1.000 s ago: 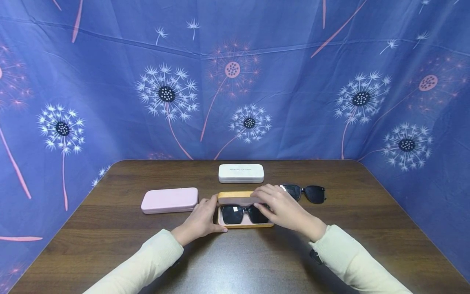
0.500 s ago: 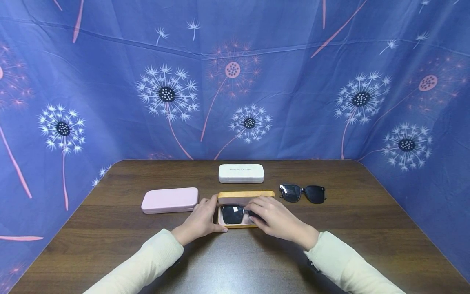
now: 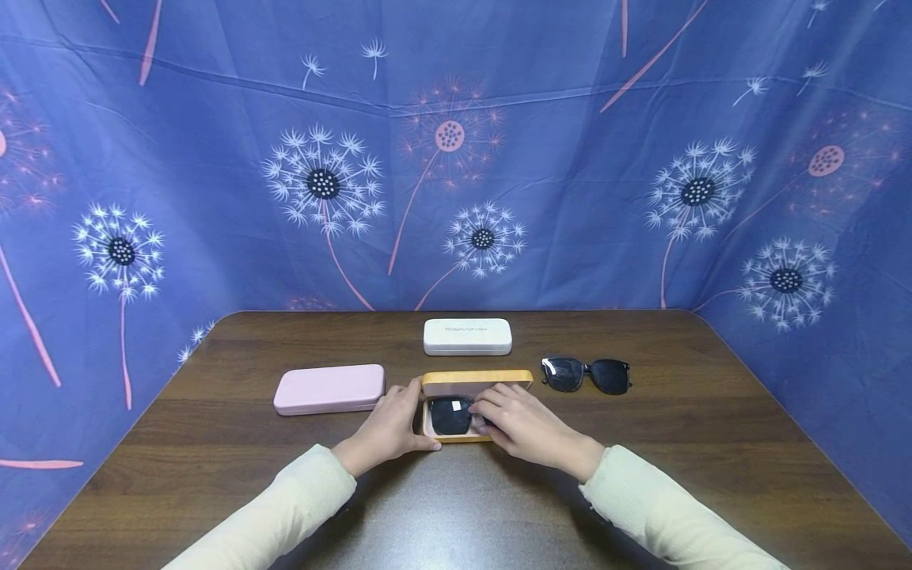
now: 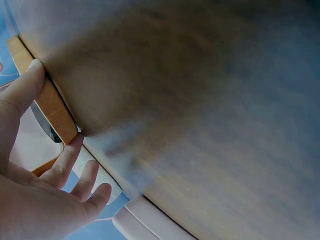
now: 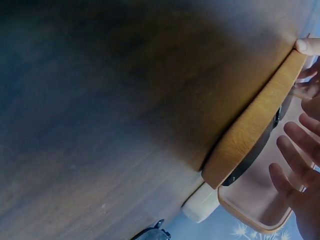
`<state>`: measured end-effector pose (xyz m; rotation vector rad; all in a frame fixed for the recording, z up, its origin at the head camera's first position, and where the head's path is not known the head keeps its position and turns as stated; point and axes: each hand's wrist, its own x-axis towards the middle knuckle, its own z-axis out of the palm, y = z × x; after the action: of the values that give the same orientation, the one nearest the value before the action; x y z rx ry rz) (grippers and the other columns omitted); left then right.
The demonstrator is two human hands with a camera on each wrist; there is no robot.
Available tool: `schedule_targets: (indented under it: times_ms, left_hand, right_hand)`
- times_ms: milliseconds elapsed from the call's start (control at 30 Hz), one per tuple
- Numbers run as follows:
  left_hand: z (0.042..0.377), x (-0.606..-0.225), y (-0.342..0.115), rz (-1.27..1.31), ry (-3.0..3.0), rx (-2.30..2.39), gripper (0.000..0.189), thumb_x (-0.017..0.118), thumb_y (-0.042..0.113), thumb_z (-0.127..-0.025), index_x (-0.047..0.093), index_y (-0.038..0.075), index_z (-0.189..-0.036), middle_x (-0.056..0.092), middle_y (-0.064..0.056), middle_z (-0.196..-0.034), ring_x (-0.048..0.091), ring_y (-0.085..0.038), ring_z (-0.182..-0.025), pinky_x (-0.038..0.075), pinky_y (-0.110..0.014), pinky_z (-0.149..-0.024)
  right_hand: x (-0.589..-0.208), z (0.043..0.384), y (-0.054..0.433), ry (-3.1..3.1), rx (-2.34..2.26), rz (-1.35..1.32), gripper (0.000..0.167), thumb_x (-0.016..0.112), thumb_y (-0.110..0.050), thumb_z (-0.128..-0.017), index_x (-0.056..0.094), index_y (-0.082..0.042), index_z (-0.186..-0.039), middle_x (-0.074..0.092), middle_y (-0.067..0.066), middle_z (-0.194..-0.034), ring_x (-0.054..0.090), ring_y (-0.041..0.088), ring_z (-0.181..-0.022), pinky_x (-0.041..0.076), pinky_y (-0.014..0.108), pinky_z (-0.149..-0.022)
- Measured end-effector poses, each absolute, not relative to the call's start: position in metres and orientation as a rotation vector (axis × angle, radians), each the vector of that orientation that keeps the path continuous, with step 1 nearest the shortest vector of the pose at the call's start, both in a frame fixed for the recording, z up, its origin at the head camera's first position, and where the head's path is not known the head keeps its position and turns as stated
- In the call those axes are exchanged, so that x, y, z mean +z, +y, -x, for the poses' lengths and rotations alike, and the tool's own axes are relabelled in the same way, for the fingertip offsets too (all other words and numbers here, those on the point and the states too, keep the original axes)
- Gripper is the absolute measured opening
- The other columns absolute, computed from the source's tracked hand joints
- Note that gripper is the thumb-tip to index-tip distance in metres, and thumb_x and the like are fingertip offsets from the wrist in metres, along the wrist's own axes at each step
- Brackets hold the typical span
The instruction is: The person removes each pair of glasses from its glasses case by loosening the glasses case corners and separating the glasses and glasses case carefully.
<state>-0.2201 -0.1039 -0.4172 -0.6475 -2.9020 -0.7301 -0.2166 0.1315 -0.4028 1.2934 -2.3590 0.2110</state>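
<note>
In the head view, an orange glasses case (image 3: pixel 475 437) stands with its lid (image 3: pixel 509 376) up. Dark sunglasses (image 3: pixel 450 417) lie inside on the pale lining. My left hand (image 3: pixel 381 427) grips the case at its left end, the thumb (image 4: pixel 31 82) along the front wall and a finger at the corner. My right hand (image 3: pixel 527 423) is over the right half of the case, covering the right lens, fingertips close to the bridge of the sunglasses. In the right wrist view its fingers (image 5: pixel 295 152) are loosely spread in front of the raised lid.
A pink glasses case (image 3: pixel 329 389) lies to the left and a white one (image 3: pixel 467 337) behind the orange case. Another pair of black sunglasses (image 3: pixel 586 375) rests on the wooden table (image 3: pixel 712 475) at the right. A blue patterned cloth (image 3: pixel 570 158) hangs behind.
My right hand has moved left and down from the lid's right end to the middle of the sunglasses, uncovering the second pair behind it. My left hand keeps its grip on the case.
</note>
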Motion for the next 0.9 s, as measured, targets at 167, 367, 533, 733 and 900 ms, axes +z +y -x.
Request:
schedule_targets:
  times_ms: [167,367,533,733,900]
  left_hand:
    - [0.22,-0.417,-0.104,0.644,-2.903,-0.729,0.097,0.085,0.039,-0.055,0.039,0.0,-0.131,0.061,-0.012,-0.113,0.051,-0.032,-0.106,0.041,-0.049,-0.092]
    - [0.22,-0.417,-0.104,0.642,-2.904,-0.729,0.097,0.085,0.039,-0.055,0.038,0.0,-0.131,0.061,-0.012,-0.114,0.051,-0.031,-0.103,0.041,-0.048,-0.091]
    - [0.219,-0.417,-0.104,0.644,-2.902,-0.735,0.096,0.085,0.039,-0.055,0.039,0.0,-0.13,0.061,-0.012,-0.113,0.051,-0.032,-0.104,0.041,-0.049,-0.091]
    - [0.219,-0.416,-0.104,0.641,-2.906,-0.733,0.096,0.085,0.038,-0.055,0.039,0.0,-0.13,0.061,-0.012,-0.113,0.051,-0.033,-0.106,0.041,-0.049,-0.091]
    - [0.219,-0.416,-0.103,0.637,-2.913,-0.738,0.096,0.085,0.038,-0.056,0.038,0.0,-0.131,0.061,-0.013,-0.113,0.051,-0.033,-0.107,0.041,-0.049,-0.092]
  right_hand:
    - [-0.404,0.218,0.13,-2.382,0.131,-1.276,0.029,0.069,-0.016,-0.076,0.063,-0.013,-0.105,0.061,-0.004,-0.101,0.056,0.014,-0.096,0.046,0.033,-0.084]
    - [-0.405,0.219,0.128,-2.406,0.049,-1.25,0.029,0.07,-0.018,-0.078,0.062,-0.014,-0.106,0.061,-0.004,-0.101,0.056,0.015,-0.095,0.047,0.033,-0.082]
    - [-0.407,0.22,0.126,-2.417,-0.005,-1.221,0.031,0.069,-0.02,-0.079,0.062,-0.014,-0.108,0.061,-0.004,-0.102,0.057,0.015,-0.095,0.048,0.033,-0.081]
    - [-0.409,0.221,0.122,-2.451,-0.06,-1.178,0.033,0.068,-0.024,-0.08,0.06,-0.015,-0.111,0.061,-0.004,-0.102,0.057,0.015,-0.094,0.047,0.032,-0.077]
    - [-0.409,0.222,0.119,-2.483,-0.085,-1.155,0.033,0.067,-0.024,-0.081,0.058,-0.016,-0.112,0.062,-0.004,-0.101,0.058,0.015,-0.093,0.046,0.031,-0.073]
